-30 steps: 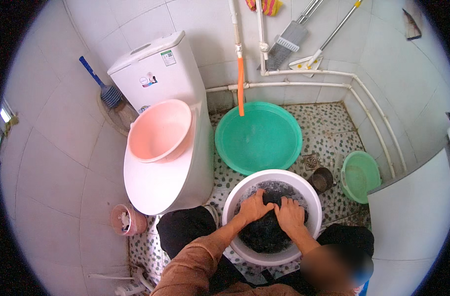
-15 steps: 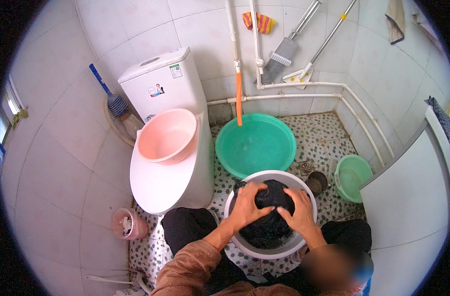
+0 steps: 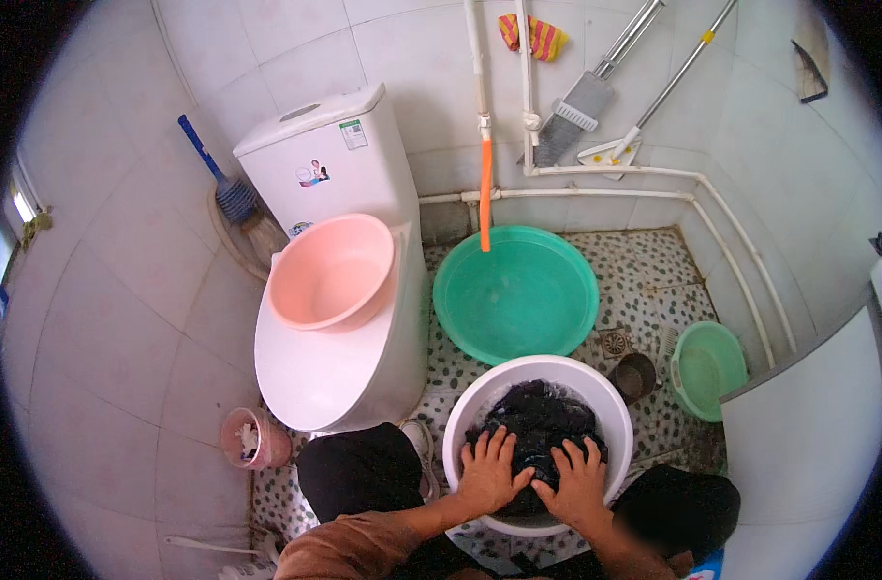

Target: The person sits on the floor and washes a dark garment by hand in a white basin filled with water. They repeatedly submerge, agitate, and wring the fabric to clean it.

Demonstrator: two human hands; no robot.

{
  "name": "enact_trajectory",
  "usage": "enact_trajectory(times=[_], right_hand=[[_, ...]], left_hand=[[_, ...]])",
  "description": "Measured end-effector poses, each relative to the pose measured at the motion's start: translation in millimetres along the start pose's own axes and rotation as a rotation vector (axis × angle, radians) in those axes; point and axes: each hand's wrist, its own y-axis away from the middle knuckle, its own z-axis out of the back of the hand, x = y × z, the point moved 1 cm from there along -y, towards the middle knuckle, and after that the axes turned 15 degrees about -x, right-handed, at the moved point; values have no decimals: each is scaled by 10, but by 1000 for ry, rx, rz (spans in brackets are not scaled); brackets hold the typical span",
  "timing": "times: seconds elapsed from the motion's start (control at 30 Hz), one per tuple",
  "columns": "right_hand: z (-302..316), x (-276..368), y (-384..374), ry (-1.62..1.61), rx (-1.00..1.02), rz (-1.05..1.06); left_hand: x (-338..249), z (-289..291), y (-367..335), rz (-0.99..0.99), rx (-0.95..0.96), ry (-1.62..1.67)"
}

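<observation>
A white basin [image 3: 457, 411] stands on the floor between my knees, with a wet black cloth [image 3: 538, 411] bunched up in it. The cloth looks like a garment, but its kind cannot be made out. My left hand [image 3: 489, 476] lies on the near left part of the cloth, fingers spread and pointing away from me. Beside it, my right hand [image 3: 574, 483] rests on the near right part, its fingers likewise apart. Both palms face down, thumbs almost meeting. Some water shows around the cloth.
A large green basin of water [image 3: 515, 300] sits just beyond, under an orange hose [image 3: 485, 198]. On the white toilet lid [image 3: 306, 387] rests a pink basin [image 3: 330, 271]. To the right are a dark cup [image 3: 634, 377] and a pale green basin [image 3: 707, 372]; a pink bin [image 3: 257, 440] stands left.
My hands have come down from holding up the black cloth, and spread flat on it. The cloth now lies lower in the basin. The whole view has shifted slightly.
</observation>
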Motion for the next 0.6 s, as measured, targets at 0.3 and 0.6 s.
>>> enact_trajectory(times=[0.3,0.6], right_hand=[[-415,-270,-740,48,-47,-14],[-322,-161,-563,52,-158,-25]], left_hand=[[187,-564,-756,-27,36,-35],[205,-494,-611,190,-127,48]])
